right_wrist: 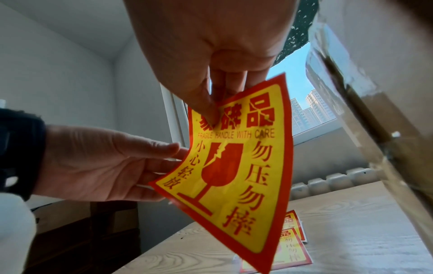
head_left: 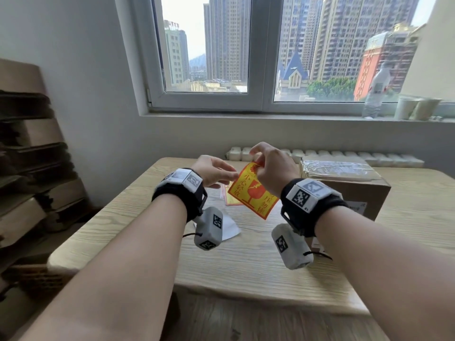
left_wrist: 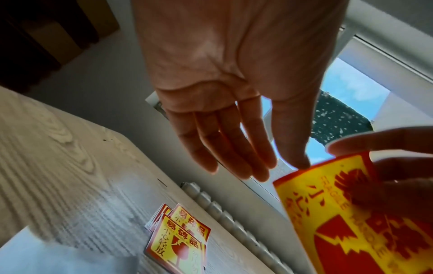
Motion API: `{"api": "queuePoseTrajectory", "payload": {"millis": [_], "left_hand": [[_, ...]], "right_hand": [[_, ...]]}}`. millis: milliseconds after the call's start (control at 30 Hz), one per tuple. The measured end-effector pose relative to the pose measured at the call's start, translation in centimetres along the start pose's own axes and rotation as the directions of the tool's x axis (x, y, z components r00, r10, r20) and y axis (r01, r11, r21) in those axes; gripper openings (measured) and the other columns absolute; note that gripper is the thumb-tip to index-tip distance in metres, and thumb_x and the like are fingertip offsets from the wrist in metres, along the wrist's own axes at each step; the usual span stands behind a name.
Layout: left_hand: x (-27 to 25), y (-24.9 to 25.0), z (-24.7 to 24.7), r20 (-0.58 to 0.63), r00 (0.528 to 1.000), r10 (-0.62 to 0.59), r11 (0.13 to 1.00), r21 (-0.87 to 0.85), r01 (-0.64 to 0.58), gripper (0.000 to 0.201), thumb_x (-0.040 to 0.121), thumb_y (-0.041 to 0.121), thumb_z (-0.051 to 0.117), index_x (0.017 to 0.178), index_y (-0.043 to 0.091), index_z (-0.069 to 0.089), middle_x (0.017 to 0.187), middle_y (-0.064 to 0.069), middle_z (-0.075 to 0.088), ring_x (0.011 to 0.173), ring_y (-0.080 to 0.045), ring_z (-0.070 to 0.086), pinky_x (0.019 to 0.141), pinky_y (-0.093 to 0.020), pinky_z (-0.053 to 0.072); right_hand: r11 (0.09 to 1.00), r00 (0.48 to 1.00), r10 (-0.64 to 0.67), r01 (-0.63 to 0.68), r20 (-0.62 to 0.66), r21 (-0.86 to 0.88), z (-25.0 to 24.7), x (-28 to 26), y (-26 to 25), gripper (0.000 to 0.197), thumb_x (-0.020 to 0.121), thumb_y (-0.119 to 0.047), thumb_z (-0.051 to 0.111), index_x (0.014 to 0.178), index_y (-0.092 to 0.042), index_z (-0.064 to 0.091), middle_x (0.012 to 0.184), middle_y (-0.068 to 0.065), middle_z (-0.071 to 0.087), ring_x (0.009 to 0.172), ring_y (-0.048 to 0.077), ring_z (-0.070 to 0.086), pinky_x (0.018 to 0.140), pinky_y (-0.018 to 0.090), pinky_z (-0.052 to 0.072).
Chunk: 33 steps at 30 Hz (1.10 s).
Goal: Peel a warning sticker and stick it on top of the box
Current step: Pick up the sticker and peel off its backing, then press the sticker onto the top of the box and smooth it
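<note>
At frame centre, the right hand [head_left: 269, 166] pinches the top corner of a glossy red-and-yellow "fragile" warning sticker [head_left: 253, 193], which curls limply in mid-air. The left hand [head_left: 214, 172], fingers straight and relaxed, touches its left edge. The sticker appears peeled; a white backing sheet [head_left: 230, 230] lies on the pale wood-grain counter [head_left: 246, 264]. Sticking is left: the taped brown cardboard box [head_left: 344, 183], at right, bears no sticker on the top that shows. A stack of spare stickers [left_wrist: 180, 239] sits beyond.
</note>
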<state>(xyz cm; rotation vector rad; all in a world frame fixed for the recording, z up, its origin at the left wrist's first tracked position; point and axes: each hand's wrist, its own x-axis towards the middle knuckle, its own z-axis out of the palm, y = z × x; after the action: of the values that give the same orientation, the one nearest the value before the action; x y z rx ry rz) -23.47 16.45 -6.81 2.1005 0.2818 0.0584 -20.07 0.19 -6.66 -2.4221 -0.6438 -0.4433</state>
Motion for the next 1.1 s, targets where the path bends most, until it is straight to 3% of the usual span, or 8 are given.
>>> {"api": "queuePoseTrajectory", "payload": {"millis": [67, 233, 367, 500, 633, 767, 933, 1100], "left_hand": [[-0.3, 0.7, 0.2, 0.001, 0.999, 0.033, 0.999, 0.003, -0.033, 0.018, 0.080, 0.016, 0.074, 0.096, 0.008, 0.073, 0.079, 0.000, 0.069, 0.073, -0.009, 0.064, 0.077, -0.023, 0.052], [-1.6, 2.0, 0.3, 0.000, 0.999, 0.053, 0.999, -0.013, -0.053, 0.007, 0.083, 0.014, 0.071, 0.077, 0.015, 0.067, 0.077, 0.000, 0.068, 0.070, -0.009, 0.063, 0.075, -0.023, 0.053], [-2.7, 3.2, -0.1, -0.026, 0.997, 0.071, 0.996, -0.052, -0.072, 0.010, 0.084, 0.015, 0.070, 0.076, 0.016, 0.064, 0.080, 0.000, 0.066, 0.073, -0.009, 0.062, 0.071, -0.021, 0.052], [-3.7, 4.8, -0.4, -0.064, 0.993, 0.096, 0.993, -0.068, -0.100, 0.005, 0.084, 0.018, 0.070, 0.085, 0.014, 0.067, 0.096, -0.006, 0.069, 0.090, -0.016, 0.063, 0.080, -0.026, 0.052], [-4.4, 6.5, -0.3, -0.122, 0.988, 0.096, 0.980, -0.163, -0.115, 0.005, 0.087, 0.016, 0.067, 0.083, 0.014, 0.064, 0.099, -0.009, 0.070, 0.092, -0.021, 0.066, 0.089, -0.035, 0.055], [-4.4, 8.1, 0.9, -0.163, 0.979, 0.122, 0.935, -0.311, -0.169, 0.010, 0.087, 0.014, 0.066, 0.097, 0.011, 0.063, 0.090, -0.007, 0.069, 0.074, -0.014, 0.065, 0.074, -0.026, 0.054], [-4.1, 10.0, 4.0, -0.101, 0.988, 0.119, 0.901, -0.407, -0.150, 0.019, 0.087, 0.008, 0.066, 0.100, 0.011, 0.054, 0.085, -0.005, 0.067, 0.071, -0.013, 0.065, 0.063, -0.025, 0.055], [-3.1, 10.8, 7.9, -0.051, 0.988, 0.147, 0.943, -0.295, -0.155, 0.016, 0.087, 0.007, 0.065, 0.101, 0.013, 0.065, 0.090, -0.003, 0.069, 0.074, -0.010, 0.063, 0.058, -0.020, 0.054]], "right_hand": [[1.000, 1.000, -0.014, 0.014, -0.002, 0.005, -0.8, -0.2, -0.3, 0.032, 0.090, -0.012, 0.055, 0.119, -0.025, 0.060, 0.104, -0.002, 0.074, 0.084, 0.017, 0.065, 0.056, 0.021, 0.044], [0.998, 0.999, -0.027, 0.030, -0.046, 0.058, -2.4, -0.9, -0.9, 0.031, 0.088, -0.011, 0.057, 0.116, -0.024, 0.062, 0.099, 0.000, 0.074, 0.090, 0.021, 0.069, 0.077, 0.037, 0.059], [0.996, 0.997, -0.042, 0.046, -0.061, 0.078, -4.2, -1.8, -1.4, 0.039, 0.086, -0.007, 0.061, 0.123, -0.022, 0.059, 0.107, -0.002, 0.072, 0.097, 0.018, 0.067, 0.083, 0.033, 0.056], [0.995, 0.996, -0.054, 0.060, -0.074, 0.085, -6.2, -2.4, -1.9, 0.044, 0.085, -0.007, 0.063, 0.126, -0.021, 0.056, 0.115, 0.000, 0.071, 0.104, 0.020, 0.067, 0.085, 0.032, 0.056], [0.996, 0.993, 0.014, -0.005, -0.113, 0.084, -8.5, -2.8, -1.1, 0.047, 0.083, -0.010, 0.065, 0.126, -0.018, 0.050, 0.111, 0.003, 0.068, 0.101, 0.024, 0.065, 0.085, 0.035, 0.053], [0.972, 0.967, 0.224, -0.212, -0.123, 0.105, -10.4, -2.7, 1.6, 0.029, 0.084, -0.019, 0.067, 0.105, -0.011, 0.048, 0.081, -0.002, 0.056, 0.076, 0.018, 0.057, 0.063, 0.028, 0.044], [0.906, 0.938, 0.328, -0.278, -0.115, 0.321, -12.0, -3.0, 4.8, 0.023, 0.078, -0.012, 0.071, 0.071, -0.020, 0.051, 0.091, 0.013, 0.071, 0.083, 0.030, 0.072, 0.074, 0.046, 0.061], [0.876, 0.878, 0.427, -0.342, -0.217, 0.341, -13.5, -3.5, 8.3, 0.028, 0.074, -0.006, 0.073, 0.058, -0.026, 0.060, 0.088, 0.007, 0.075, 0.091, 0.028, 0.071, 0.083, 0.044, 0.059]]}}
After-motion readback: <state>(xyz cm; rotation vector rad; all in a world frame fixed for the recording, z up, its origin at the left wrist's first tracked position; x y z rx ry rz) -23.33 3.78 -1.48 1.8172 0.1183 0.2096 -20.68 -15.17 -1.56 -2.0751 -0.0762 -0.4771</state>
